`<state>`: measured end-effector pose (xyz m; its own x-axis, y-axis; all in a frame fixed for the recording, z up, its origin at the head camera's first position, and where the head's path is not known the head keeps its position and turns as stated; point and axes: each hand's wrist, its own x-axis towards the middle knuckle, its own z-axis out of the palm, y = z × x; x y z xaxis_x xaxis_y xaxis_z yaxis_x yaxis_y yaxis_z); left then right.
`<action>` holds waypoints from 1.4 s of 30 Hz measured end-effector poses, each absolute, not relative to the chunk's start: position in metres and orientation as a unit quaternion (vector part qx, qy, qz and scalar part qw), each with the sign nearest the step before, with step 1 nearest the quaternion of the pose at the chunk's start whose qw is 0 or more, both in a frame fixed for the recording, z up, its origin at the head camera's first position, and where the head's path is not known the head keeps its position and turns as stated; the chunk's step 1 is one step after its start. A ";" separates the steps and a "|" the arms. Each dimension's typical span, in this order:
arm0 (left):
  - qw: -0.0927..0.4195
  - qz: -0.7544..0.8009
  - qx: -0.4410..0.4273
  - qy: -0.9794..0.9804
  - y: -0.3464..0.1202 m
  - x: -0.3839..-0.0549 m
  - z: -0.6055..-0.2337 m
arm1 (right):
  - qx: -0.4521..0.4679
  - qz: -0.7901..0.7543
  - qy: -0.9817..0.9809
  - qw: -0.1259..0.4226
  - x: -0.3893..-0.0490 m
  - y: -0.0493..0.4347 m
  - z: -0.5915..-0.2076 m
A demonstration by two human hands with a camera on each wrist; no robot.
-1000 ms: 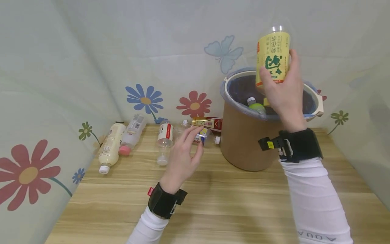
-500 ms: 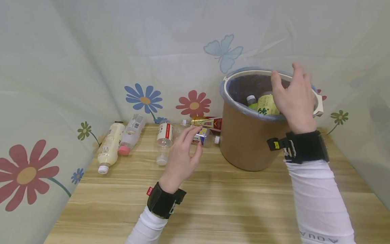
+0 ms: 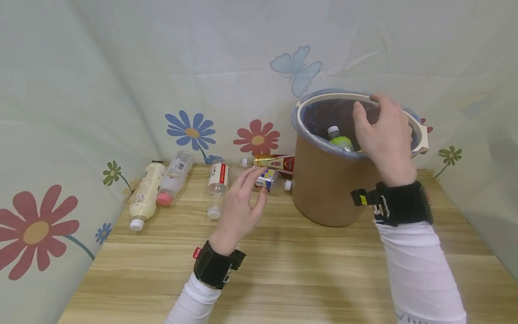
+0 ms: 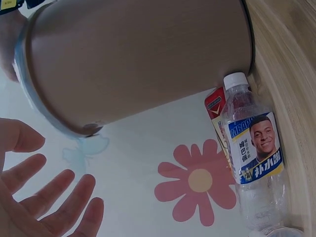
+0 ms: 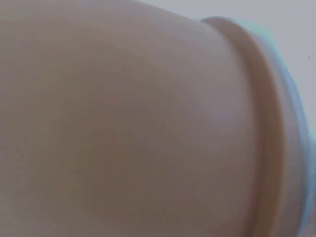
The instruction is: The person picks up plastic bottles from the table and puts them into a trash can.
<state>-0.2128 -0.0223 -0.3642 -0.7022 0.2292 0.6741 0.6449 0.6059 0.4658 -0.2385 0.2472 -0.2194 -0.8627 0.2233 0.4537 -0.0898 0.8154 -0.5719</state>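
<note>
The two hands are well apart. The right hand (image 3: 384,139) is over the top of the bin (image 3: 328,189), with its thumb and fingers spread and bent a little. I can't tell if it touches the rim. A green bottle (image 3: 341,143) is in the bin, just left of the right hand, tipped with its white cap up. The left hand (image 3: 240,207) is up over the tabletop (image 3: 259,279), its fingers loose and apart. Just past its fingertips, a blue-label bottle (image 3: 268,179) lies on its side, cap end by the bin. A red and gold pack (image 3: 279,163) is behind that bottle. A clear bottle (image 3: 238,169) is partly hidden behind the left hand. To that hand's left lie a red-label bottle (image 3: 219,180), a pink-cap bottle (image 3: 176,177) and, farthest off, a cream bottle (image 3: 147,191).
</note>
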 end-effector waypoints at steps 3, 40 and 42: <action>0.291 -0.357 -0.253 -0.851 -0.027 -0.214 -0.363 | -0.002 0.313 -0.898 0.309 -0.234 0.240 -0.224; 0.211 -0.283 -0.055 -0.934 -0.108 -0.255 -0.406 | 0.220 0.442 -0.802 0.337 -0.199 0.153 -0.373; 0.200 -0.277 -0.051 -0.938 -0.109 -0.257 -0.411 | 0.226 0.446 -0.800 0.331 -0.200 0.152 -0.376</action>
